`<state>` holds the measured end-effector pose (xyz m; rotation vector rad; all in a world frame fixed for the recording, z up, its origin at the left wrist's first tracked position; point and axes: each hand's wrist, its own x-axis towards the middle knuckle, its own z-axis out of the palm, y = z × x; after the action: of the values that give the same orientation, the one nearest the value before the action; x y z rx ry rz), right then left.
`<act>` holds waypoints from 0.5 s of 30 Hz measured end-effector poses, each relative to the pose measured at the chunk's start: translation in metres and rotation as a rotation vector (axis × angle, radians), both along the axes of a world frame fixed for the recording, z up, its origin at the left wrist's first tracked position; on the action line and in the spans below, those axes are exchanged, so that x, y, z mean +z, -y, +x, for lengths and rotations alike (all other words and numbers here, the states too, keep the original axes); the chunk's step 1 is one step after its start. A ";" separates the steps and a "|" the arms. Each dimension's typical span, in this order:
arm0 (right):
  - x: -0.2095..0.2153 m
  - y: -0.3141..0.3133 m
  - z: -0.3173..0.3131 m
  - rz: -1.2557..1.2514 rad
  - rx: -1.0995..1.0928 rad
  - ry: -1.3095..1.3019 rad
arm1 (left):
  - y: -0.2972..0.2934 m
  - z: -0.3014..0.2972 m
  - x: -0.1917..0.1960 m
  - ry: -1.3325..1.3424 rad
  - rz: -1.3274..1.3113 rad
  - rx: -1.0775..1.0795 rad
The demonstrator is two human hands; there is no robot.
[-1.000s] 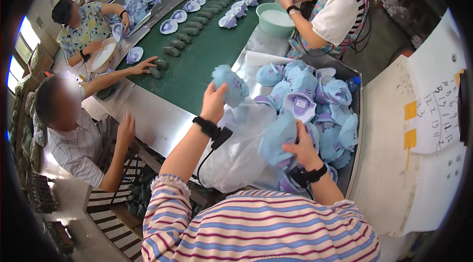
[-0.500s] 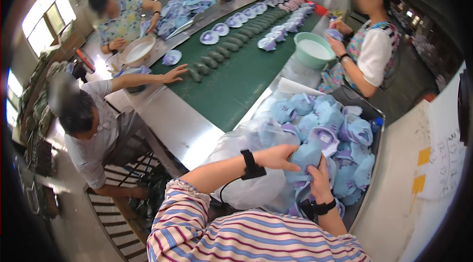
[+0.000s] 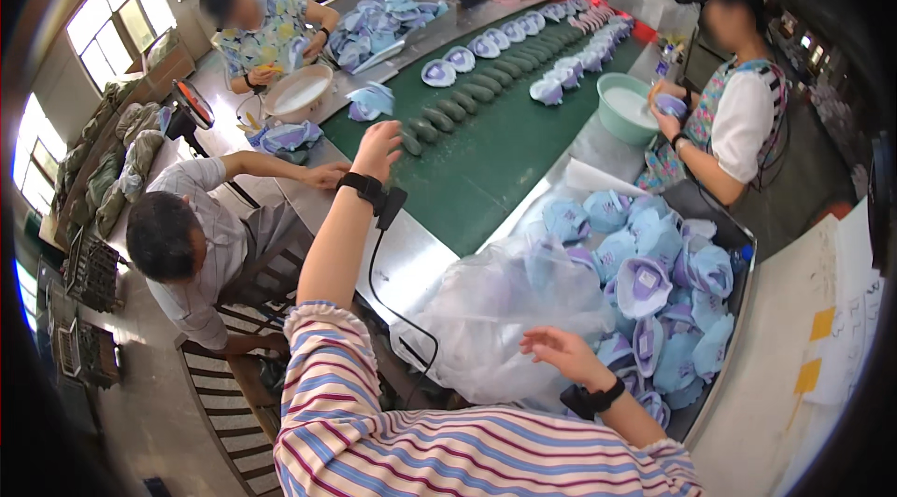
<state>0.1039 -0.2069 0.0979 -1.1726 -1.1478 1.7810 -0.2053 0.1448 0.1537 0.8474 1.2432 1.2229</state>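
Observation:
My left hand (image 3: 377, 153) reaches far out over the near left corner of the green belt. Just beyond its fingertips is a light-blue and purple fabric shoe upper (image 3: 371, 101); whether the fingers still touch it, I cannot tell. My right hand (image 3: 563, 355) hangs over a clear plastic bag (image 3: 505, 310) with its fingers apart, holding nothing. To its right, a heap of blue and purple shoe uppers (image 3: 645, 287) fills a dark bin. A black strap with a small device and cable sits on my left wrist, another strap on my right.
The green belt (image 3: 448, 193) carries rows of dark shoe lasts (image 3: 455, 109) and white-purple uppers (image 3: 561, 81). A seated person (image 3: 177, 245) is close on my left. Others work at both sides, beside a pink basin (image 3: 299, 93) and a green basin (image 3: 626, 109). A papered board stands right.
My left hand has swung from the bin to the belt, where a blue upper now shows. The right hand has let go of the upper. The seated person's arm has drawn back.

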 end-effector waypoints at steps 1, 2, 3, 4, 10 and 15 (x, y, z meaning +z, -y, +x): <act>-0.008 -0.002 -0.002 0.070 0.113 0.120 | 0.018 0.009 -0.001 0.109 0.041 -0.296; -0.019 -0.008 -0.003 0.129 0.218 0.237 | 0.038 0.023 -0.007 0.229 0.070 -0.598; -0.033 -0.012 -0.001 0.174 0.306 0.358 | 0.069 0.054 -0.007 0.083 0.159 -0.892; -0.048 -0.017 -0.003 0.258 0.389 0.439 | 0.108 0.081 -0.011 -0.063 0.260 -1.176; -0.076 -0.070 0.009 0.219 0.563 0.909 | 0.259 0.134 -0.119 -1.221 0.810 -1.894; -0.071 -0.120 0.046 0.613 0.011 1.394 | 0.151 0.131 -0.110 -1.563 0.676 -1.115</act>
<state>0.1499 -0.0866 0.0264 -1.9618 -2.1822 0.2687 -0.0738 -0.0058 0.0434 2.7773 0.9871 -0.2273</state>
